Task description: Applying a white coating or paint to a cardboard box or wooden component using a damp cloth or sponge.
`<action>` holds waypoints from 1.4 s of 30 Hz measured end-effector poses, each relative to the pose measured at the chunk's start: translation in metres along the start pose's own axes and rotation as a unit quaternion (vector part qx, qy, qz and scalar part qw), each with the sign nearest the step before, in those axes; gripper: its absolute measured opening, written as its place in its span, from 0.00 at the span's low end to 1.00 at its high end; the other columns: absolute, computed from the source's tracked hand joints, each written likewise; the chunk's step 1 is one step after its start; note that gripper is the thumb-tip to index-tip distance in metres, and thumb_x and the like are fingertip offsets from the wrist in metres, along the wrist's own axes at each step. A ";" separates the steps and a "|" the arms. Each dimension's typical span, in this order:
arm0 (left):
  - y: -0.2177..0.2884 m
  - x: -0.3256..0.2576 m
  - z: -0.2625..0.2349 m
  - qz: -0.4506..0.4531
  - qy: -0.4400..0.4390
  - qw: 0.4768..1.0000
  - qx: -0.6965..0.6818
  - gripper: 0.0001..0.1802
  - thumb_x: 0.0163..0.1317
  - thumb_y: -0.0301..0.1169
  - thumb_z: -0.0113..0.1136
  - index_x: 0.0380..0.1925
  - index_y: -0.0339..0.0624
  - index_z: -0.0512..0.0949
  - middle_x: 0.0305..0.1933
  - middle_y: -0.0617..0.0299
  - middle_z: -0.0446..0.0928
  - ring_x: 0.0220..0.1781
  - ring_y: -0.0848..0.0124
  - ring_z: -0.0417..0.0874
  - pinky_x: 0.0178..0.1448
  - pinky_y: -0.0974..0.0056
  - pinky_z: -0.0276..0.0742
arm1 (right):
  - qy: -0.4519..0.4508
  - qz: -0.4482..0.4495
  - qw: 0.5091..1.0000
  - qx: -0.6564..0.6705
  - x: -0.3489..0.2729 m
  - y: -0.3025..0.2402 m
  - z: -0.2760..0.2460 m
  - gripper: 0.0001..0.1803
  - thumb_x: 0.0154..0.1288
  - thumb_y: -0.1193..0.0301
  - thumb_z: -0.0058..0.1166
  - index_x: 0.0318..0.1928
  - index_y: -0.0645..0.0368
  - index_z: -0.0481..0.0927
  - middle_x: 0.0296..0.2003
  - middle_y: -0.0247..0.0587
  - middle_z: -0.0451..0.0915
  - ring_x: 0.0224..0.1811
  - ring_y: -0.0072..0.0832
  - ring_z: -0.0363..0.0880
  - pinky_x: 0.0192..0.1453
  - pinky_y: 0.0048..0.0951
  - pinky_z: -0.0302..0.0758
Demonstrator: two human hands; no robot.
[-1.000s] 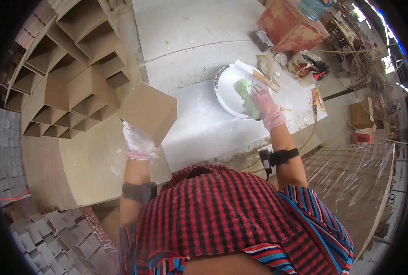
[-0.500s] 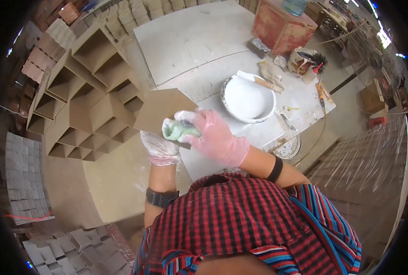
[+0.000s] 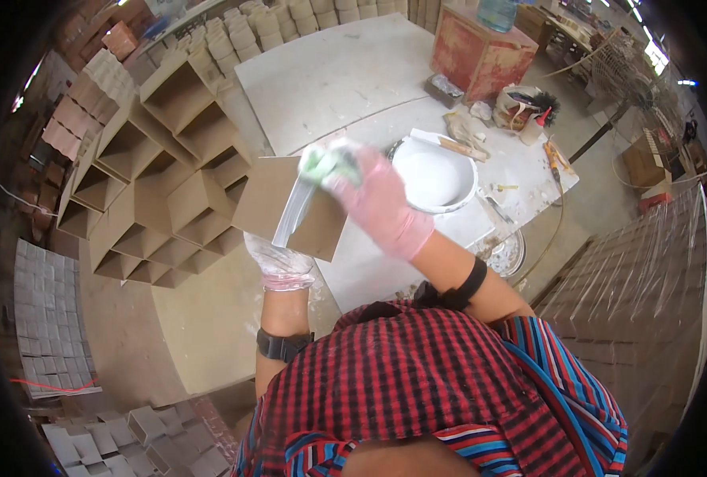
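Left hand: the left hand (image 3: 280,262), in a whitish smeared glove, is closed on the lower edge of a brown tile (image 3: 290,208); the tile is held up in the air, tilted, its flat face turned toward the camera; a dark band is worn on the left wrist.

Right hand: the right hand (image 3: 377,205), in a pink glove, is clenched around a green sponge (image 3: 327,163); the sponge is pressed against the upper right part of the tile; it is blurred, so its exact shape cannot be told; a black band is worn on the right forearm.

Tile: square and brown; a pale wet streak is seen running down its face from the sponge toward the left hand; the tile is held over the near edge of the slab, between the rack and the bowl.

Bowl: a white bowl (image 3: 433,176) filled with white liquid is set on the slab, just beyond the right hand.

Slab: a pale, splashed slab (image 3: 329,79) is laid under the bowl; a stick and small scraps are scattered on it to the right.

Rack: an open rack (image 3: 154,167) of brown square cells is stood at the left, close beside the tile.

Crate: a red crate (image 3: 480,52) is set at the far edge of the slab.

Floor tiles: grey tiles (image 3: 47,318) are stacked in rows at the far left.
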State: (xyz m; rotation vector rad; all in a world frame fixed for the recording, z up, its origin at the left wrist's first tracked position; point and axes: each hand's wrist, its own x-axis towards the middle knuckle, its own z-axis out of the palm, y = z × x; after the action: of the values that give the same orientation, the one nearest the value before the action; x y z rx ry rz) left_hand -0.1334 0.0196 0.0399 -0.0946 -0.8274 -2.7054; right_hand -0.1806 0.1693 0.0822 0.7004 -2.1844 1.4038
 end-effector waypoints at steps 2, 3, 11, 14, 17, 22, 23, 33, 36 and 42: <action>0.006 -0.006 0.016 0.018 -0.008 0.999 0.031 0.25 0.65 0.44 0.37 0.53 0.39 0.65 0.54 0.53 0.69 0.53 0.60 0.73 0.56 0.56 0.72 | 0.027 -0.017 0.999 -0.026 0.005 -0.004 -0.008 0.19 0.53 0.63 0.56 0.46 0.53 0.72 0.37 0.47 0.74 0.39 0.43 0.74 0.42 0.38 0.72; 0.006 -0.007 0.021 0.026 -0.018 0.999 0.013 0.24 0.65 0.44 0.37 0.54 0.39 0.65 0.54 0.54 0.69 0.53 0.60 0.73 0.55 0.57 0.72 | -0.007 -0.070 0.998 0.001 0.002 -0.014 -0.013 0.19 0.53 0.62 0.56 0.46 0.53 0.73 0.37 0.46 0.75 0.38 0.43 0.74 0.42 0.38 0.72; 0.015 -0.009 -0.013 0.011 -0.066 0.996 -0.065 0.24 0.67 0.44 0.36 0.54 0.38 0.65 0.54 0.55 0.69 0.54 0.61 0.72 0.57 0.56 0.70 | -0.058 -0.067 0.995 -0.055 0.010 -0.006 -0.033 0.20 0.53 0.61 0.56 0.47 0.54 0.74 0.36 0.48 0.76 0.38 0.44 0.75 0.41 0.40 0.72; 0.025 -0.015 0.000 -0.005 -0.004 1.000 0.000 0.25 0.67 0.45 0.36 0.54 0.39 0.65 0.55 0.54 0.69 0.55 0.60 0.71 0.58 0.57 0.69 | -0.084 -0.100 0.990 -0.045 0.013 -0.021 -0.047 0.21 0.53 0.63 0.56 0.47 0.55 0.73 0.34 0.47 0.76 0.37 0.44 0.75 0.41 0.38 0.72; 0.026 -0.012 -0.010 -0.023 -0.074 0.996 -0.036 0.25 0.67 0.45 0.36 0.55 0.39 0.64 0.56 0.54 0.68 0.55 0.60 0.71 0.58 0.57 0.69 | -0.228 -0.217 0.944 -0.100 0.010 -0.037 -0.052 0.20 0.53 0.63 0.56 0.47 0.55 0.74 0.33 0.45 0.76 0.36 0.42 0.76 0.40 0.37 0.72; 0.026 -0.007 -0.023 0.060 -0.046 0.954 0.289 0.24 0.67 0.44 0.37 0.54 0.40 0.65 0.55 0.55 0.69 0.54 0.60 0.72 0.57 0.58 0.69 | -0.301 -0.199 0.914 -0.185 0.021 -0.035 -0.046 0.20 0.54 0.63 0.55 0.47 0.54 0.74 0.34 0.43 0.77 0.39 0.40 0.75 0.42 0.37 0.72; 0.027 -0.007 -0.020 -0.015 -0.066 0.997 0.030 0.23 0.67 0.43 0.38 0.53 0.40 0.66 0.53 0.56 0.71 0.53 0.61 0.73 0.57 0.59 0.70 | -0.303 -0.201 0.913 -0.186 0.024 -0.035 -0.044 0.20 0.54 0.63 0.55 0.47 0.54 0.74 0.34 0.43 0.77 0.39 0.40 0.75 0.42 0.37 0.72; 0.047 -0.025 0.008 -0.119 -0.054 0.985 -0.116 0.19 0.65 0.44 0.43 0.47 0.42 0.71 0.45 0.62 0.74 0.48 0.66 0.75 0.51 0.64 0.72 | -0.319 -0.235 0.910 -0.118 0.026 -0.026 -0.032 0.18 0.53 0.62 0.56 0.44 0.54 0.76 0.35 0.44 0.77 0.40 0.42 0.75 0.45 0.38 0.71; 0.039 -0.022 -0.025 -0.171 -0.107 0.973 -0.113 0.20 0.65 0.45 0.43 0.47 0.42 0.71 0.44 0.61 0.75 0.44 0.67 0.76 0.49 0.64 0.73 | -0.262 -0.218 0.929 -0.144 0.044 -0.027 -0.023 0.18 0.52 0.62 0.57 0.44 0.53 0.77 0.35 0.44 0.77 0.39 0.42 0.75 0.44 0.38 0.72; 0.041 -0.025 -0.023 -0.164 -0.061 0.979 -0.103 0.18 0.65 0.43 0.43 0.45 0.42 0.70 0.40 0.60 0.74 0.41 0.68 0.75 0.43 0.64 0.74 | -0.314 -0.272 0.902 -0.117 0.026 -0.026 -0.027 0.18 0.51 0.64 0.57 0.45 0.51 0.77 0.33 0.43 0.77 0.36 0.42 0.76 0.42 0.38 0.73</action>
State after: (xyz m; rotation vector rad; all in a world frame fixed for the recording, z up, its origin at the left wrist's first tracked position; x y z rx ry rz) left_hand -0.0958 -0.0188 0.0386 -0.1880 -0.6399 -3.1199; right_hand -0.1820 0.1805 0.1262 1.6864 -2.2628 0.6580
